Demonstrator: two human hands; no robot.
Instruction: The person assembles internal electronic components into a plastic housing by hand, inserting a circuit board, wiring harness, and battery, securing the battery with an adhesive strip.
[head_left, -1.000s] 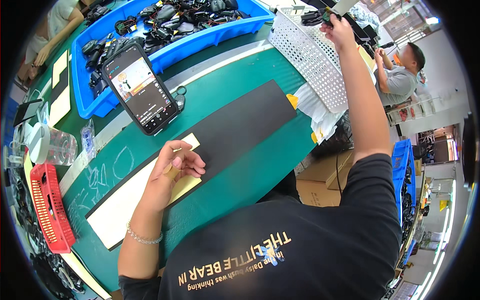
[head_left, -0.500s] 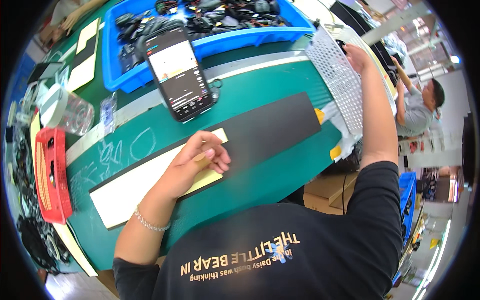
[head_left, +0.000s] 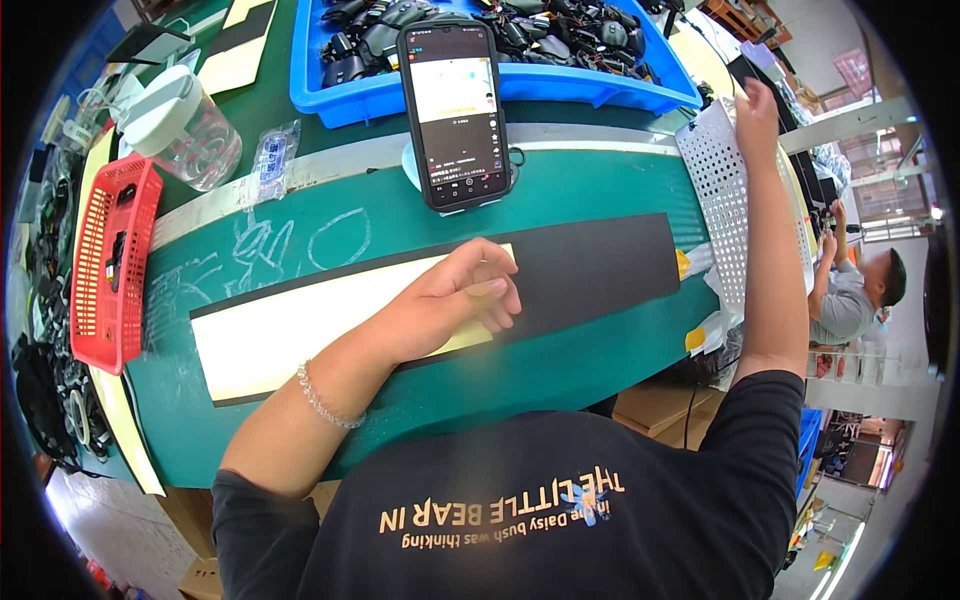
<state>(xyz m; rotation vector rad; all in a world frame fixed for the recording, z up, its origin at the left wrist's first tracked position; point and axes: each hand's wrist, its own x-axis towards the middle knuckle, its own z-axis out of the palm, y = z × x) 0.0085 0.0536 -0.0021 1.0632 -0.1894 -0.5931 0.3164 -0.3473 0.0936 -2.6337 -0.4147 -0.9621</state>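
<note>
My left hand (head_left: 470,298) hovers over a long mat (head_left: 600,265), cream at its left part and black at its right. Its fingers are loosely bent and apart, with nothing visible in them. A bracelet circles that wrist. Stretched far out to the right, my right hand (head_left: 757,118) is at the top end of a white perforated basket (head_left: 708,165). Its fingers are raised and partly bent, and no object shows in them. My forearm hides part of the basket, and its inside is mostly out of sight.
A phone (head_left: 455,120) stands upright on a holder before a blue bin (head_left: 400,100) of black parts. To the left are a red basket (head_left: 120,265), a clear jug (head_left: 190,135) and a plastic packet (head_left: 275,160). Another person (head_left: 850,290) sits at far right.
My view has shifted, so the table sits differently in it. My right hand has moved up and away from a dark object at its fingertips, now unseen. The left hand stays over the mat.
</note>
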